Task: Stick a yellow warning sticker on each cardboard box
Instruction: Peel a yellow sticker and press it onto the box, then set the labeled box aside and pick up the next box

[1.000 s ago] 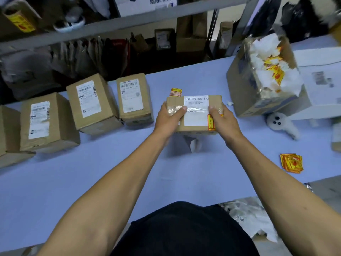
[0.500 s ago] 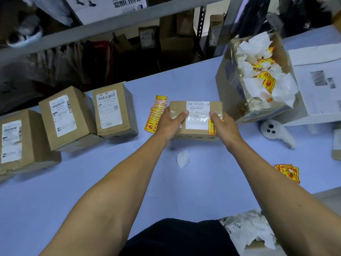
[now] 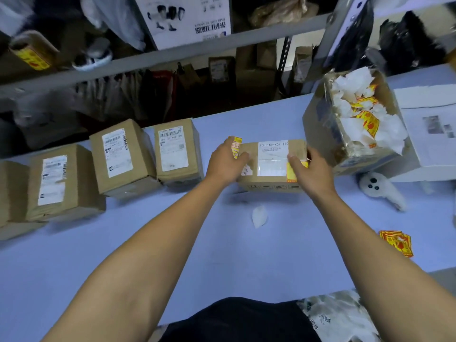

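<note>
The person is holding one cardboard box (image 3: 271, 164) between both hands on the pale blue table (image 3: 123, 267). The left hand (image 3: 225, 164) is gripping the left end of this box, with the thumb lying over the top face, and the right hand (image 3: 312, 170) is gripping the right end in the same way, so both hands are closed around the box and neither one is free. The box is lying with its long axis from left to right, across the person's view, and its white label (image 3: 272, 156) is facing up. A yellow warning sticker (image 3: 292, 172) is already sitting at the right edge of the label, partly under the right thumb. A strip of yellow stickers (image 3: 235, 146) is lying just behind the left hand, touching or nearly touching the far left corner of the box; I cannot tell which. The row of other boxes (image 3: 172, 149) is standing to the left, near the left hand, and none is showing a yellow sticker on its top. So I am judging that the held box is finished and that the next box lies leftward, nearer to the left hand, while the loose pile of stickers (image 3: 397, 243) is lying nearer to the right hand.
</note>
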Available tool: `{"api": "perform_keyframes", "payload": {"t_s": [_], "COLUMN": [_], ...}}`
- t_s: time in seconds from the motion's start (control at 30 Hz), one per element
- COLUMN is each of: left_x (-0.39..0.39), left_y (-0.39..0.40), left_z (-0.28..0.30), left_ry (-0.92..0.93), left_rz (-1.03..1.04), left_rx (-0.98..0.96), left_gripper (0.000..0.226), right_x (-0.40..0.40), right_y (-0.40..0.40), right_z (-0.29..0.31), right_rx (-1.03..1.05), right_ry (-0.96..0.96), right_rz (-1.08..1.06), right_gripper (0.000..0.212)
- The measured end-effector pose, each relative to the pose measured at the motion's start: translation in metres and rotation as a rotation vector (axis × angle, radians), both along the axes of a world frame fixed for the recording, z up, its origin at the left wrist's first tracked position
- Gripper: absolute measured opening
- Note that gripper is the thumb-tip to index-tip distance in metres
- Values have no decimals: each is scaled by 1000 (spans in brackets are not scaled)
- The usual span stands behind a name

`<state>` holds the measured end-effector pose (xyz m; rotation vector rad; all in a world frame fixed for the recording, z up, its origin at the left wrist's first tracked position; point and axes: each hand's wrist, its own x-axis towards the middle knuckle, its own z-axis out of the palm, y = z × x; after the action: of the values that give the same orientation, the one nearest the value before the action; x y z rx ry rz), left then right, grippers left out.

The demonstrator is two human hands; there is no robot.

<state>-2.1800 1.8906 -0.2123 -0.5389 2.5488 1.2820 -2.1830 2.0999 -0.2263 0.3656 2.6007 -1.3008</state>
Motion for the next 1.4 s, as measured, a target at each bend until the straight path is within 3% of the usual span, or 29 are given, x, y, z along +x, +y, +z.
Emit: {"api": "perform_keyframes", "payload": {"t_s": [0.23,0.37,0.47,0.73,1.23,1.4], "left_x": [37,49,53,45,-19,-1], "left_y": [-62,-93,-116,-168,-199,-196], "left_z": [8,7,7,2,-42,-56], "left_ry": [-8,-26,-27,-51,-91,-2], "left_rz": [-122,-186,-219,-338,-419,-357], "left_rx": [-216,-422,-567,-819,-727,-628], "left_gripper": [60,61,62,66,66,67], "right_x": [6,6,3,-4,-61,-45], "right_y": [1,-21,-54,-162,-244,-239], "right_z": [8,17,22,11,-41,-56], "right_rx": [229,446,452,438,384,357], "right_ry": [-75,116,224,266,133,164], "right_rz": [16,170,303,693,816,809], "right_gripper": [40,49,54,55,62,61]}}
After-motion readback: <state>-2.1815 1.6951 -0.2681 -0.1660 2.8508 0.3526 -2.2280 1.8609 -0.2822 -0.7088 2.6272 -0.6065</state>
